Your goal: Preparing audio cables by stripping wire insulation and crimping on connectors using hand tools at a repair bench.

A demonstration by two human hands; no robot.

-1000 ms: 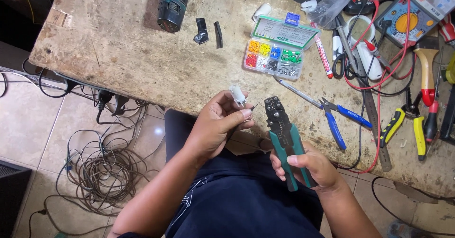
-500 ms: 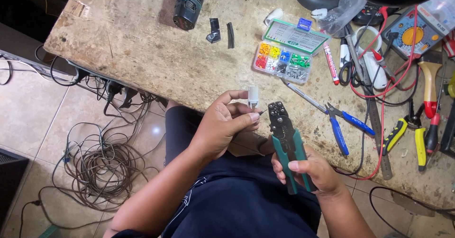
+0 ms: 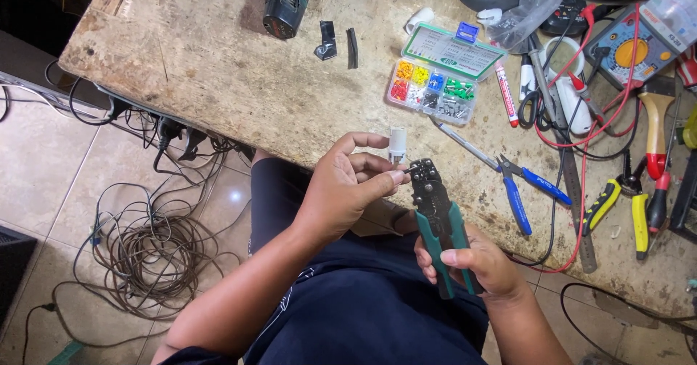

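My left hand (image 3: 347, 187) pinches a small white plastic connector (image 3: 397, 146) between thumb and fingers, held over my lap at the workbench edge. Its fingertips touch the black jaws of a crimping tool (image 3: 435, 216) with green handles. My right hand (image 3: 479, 262) is wrapped around those handles, with the tool's head pointing up toward the connector. A clear compartment box of coloured terminals (image 3: 434, 90) sits open on the bench just beyond the hands.
On the worn bench (image 3: 218, 74) lie blue-handled pliers (image 3: 519, 187), a dark cordless drill (image 3: 287, 2), black tape scraps (image 3: 337, 44), a marker, scissors, a multimeter with red leads (image 3: 632, 45) and yellow-handled pliers (image 3: 639, 216). A coil of cable (image 3: 145, 256) and plugs lie on the tiled floor.
My left hand has brought the white connector down and right until it meets the crimper's jaws. The camera view has shifted, so the bench sits lower in the frame.
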